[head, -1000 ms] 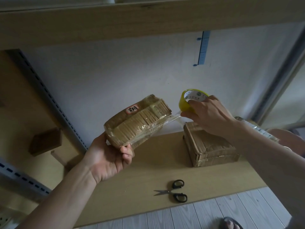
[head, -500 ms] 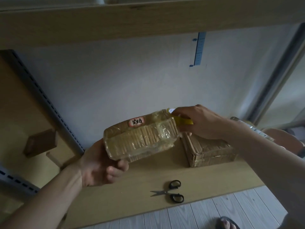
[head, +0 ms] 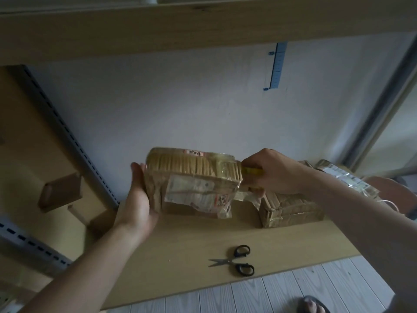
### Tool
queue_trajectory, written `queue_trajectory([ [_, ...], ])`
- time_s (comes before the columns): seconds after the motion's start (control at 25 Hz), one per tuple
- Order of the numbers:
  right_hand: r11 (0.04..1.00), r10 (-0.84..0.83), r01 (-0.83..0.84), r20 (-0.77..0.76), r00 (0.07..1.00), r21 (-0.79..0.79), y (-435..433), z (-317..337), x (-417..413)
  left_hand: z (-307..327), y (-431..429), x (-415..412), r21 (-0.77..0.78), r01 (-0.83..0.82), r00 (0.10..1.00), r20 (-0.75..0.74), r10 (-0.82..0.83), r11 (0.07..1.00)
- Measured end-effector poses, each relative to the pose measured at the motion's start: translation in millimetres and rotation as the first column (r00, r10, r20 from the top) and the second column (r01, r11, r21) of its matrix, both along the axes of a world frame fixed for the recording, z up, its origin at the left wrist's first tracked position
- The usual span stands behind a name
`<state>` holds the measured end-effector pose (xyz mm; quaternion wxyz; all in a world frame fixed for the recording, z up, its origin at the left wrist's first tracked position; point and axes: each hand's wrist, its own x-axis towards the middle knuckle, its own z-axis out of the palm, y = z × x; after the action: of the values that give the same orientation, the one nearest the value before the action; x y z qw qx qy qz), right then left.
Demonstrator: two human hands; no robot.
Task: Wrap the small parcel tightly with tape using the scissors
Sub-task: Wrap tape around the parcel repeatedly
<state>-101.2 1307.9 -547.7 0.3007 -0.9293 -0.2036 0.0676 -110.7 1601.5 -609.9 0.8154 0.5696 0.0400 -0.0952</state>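
At the left of the frame, a slotted metal shelf upright [head: 67,136] and a wooden block [head: 61,190] stand beside a pale table [head: 180,256]. A person's left hand [head: 137,199] rises from the lower left. Its grip is wide, with the flat palm and straight fingers pressed against the left end of the small parcel [head: 191,184]. The parcel is held in the air at centre frame, above the rear of the table. Brown wrapping and clear tape hide its contents, and a torn paper label shows on its near face. At the parcel's right end, the right hand [head: 277,172] has its grip curled round a yellow tape roll [head: 252,171] that touches the parcel. Below, black-handled scissors [head: 234,260] lie near the table's front edge with their blades pointing left, and open tabletop stretches to their left. Right of centre, a second parcel [head: 291,208] sits on the table, with a third packet [head: 345,179] behind it at the far right. In all there are three wrapped packages, one tape roll and one pair of scissors. A sandalled foot [head: 311,304] stands on the plank floor at the lower right.
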Motion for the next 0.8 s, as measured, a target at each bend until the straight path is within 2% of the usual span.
queue_trajectory([
  [0.08,0.999,-0.029,0.029,0.004,1.0,0.013,3,-3,1,-3,1,6,-0.046,-0.026,0.987,0.154,0.033,0.999],
  [0.16,0.995,-0.092,0.091,0.026,0.995,0.037,2,-3,3,3,-4,6,0.1,0.033,0.96,0.274,-0.059,0.994],
  [0.24,0.989,-0.138,0.136,0.042,0.99,0.053,-1,-4,5,9,-9,6,0.193,0.034,0.946,0.31,-0.094,0.981],
  [0.36,0.986,-0.159,0.157,0.032,0.987,0.046,-3,-6,6,13,-8,11,0.231,0.025,0.948,0.302,-0.096,0.973],
  [0.52,0.989,-0.145,0.144,0.043,0.989,0.026,-6,-3,5,20,-2,16,0.244,0.01,0.981,0.187,-0.057,0.97],
  [0.64,0.988,-0.147,0.144,0.059,0.987,0.05,-12,5,4,19,3,17,0.185,0.008,0.994,0.11,-0.029,0.983],
  [0.8,0.985,-0.168,0.173,0.148,0.975,-0.019,-8,12,2,17,1,17,0.111,0.048,0.999,0.005,-0.049,0.993],
])
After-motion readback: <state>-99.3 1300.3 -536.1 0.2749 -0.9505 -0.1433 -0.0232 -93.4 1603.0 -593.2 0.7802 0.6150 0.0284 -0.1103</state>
